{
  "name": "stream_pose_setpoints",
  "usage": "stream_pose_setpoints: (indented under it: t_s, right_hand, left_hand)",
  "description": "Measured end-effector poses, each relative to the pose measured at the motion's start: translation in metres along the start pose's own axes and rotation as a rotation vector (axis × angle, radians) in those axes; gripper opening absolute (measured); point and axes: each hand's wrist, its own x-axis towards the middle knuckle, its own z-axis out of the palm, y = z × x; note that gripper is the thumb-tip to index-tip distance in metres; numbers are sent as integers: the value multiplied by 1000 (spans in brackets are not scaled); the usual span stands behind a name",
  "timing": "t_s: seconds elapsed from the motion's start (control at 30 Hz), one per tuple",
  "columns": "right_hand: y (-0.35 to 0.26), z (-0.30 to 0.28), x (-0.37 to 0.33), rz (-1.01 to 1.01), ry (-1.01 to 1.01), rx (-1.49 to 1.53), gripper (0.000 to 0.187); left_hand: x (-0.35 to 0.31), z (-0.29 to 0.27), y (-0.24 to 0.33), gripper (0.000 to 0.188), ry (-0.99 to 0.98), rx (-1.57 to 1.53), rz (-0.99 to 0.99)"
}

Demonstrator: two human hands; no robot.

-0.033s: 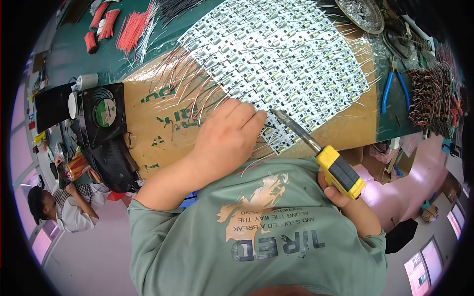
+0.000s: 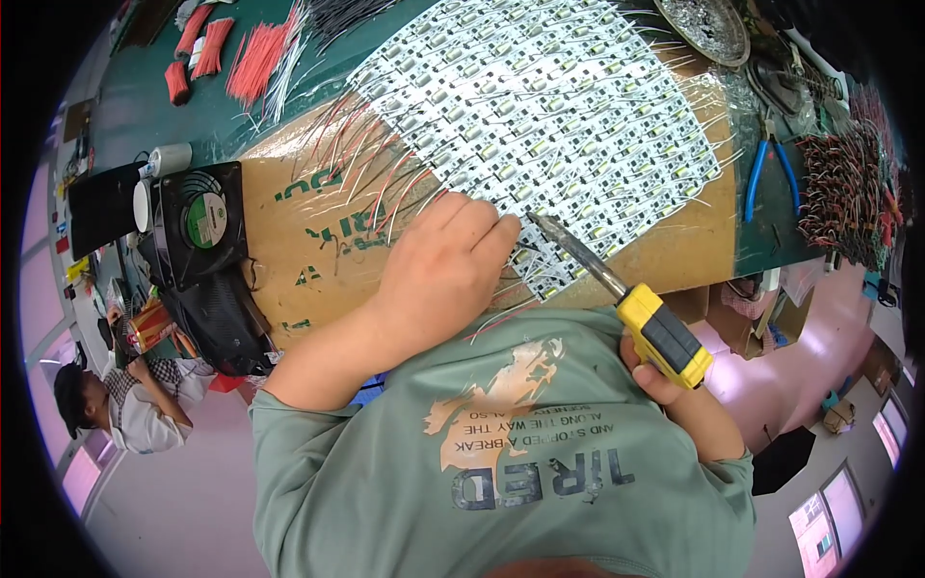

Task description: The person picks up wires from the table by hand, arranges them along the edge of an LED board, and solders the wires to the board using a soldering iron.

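A large sheet of small white LED circuit boards [image 2: 540,125] lies on the cardboard, with white, red and black wires along its edges. My left hand [image 2: 448,255] rests at the sheet's near left edge. Its fingers are closed in a pinch, and whatever they hold is hidden beneath them. In my right hand [image 2: 653,374] is a yellow and black soldering iron [image 2: 665,335], gripped by the handle. The iron's tip points up and left, at the boards just beside my left fingertips. Red and white wire ends [image 2: 501,319] stick out below my left hand.
Left of the cardboard [image 2: 289,231] stands a black fan [image 2: 200,223]. Bundles of red wire [image 2: 258,63] lie at the far left. Blue-handled pliers [image 2: 771,178], a heap of wired parts [image 2: 848,197] and a round metal dish [image 2: 708,29] are to the right. Another person [image 2: 130,405] sits at far left.
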Motion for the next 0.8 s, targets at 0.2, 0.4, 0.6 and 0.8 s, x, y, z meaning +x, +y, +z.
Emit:
stream_pose_setpoints:
  t_s: [0.2, 0.4, 0.6, 0.8]
  right_hand:
    - [-4, 2, 2, 22, -1, 54, 31]
    - [-6, 1, 1, 73, -12, 14, 29]
    - [-4, 2, 0, 44, 43, 60, 31]
    - [-3, 2, -7, 63, 83, 201, 28]
  left_hand:
    - [-1, 1, 1, 25, -26, 52, 1]
    - [-1, 1, 2, 29, -12, 36, -7]
    - [0, 2, 2, 28, -7, 39, -7]
    - [2, 2, 3, 27, 2, 40, -6]
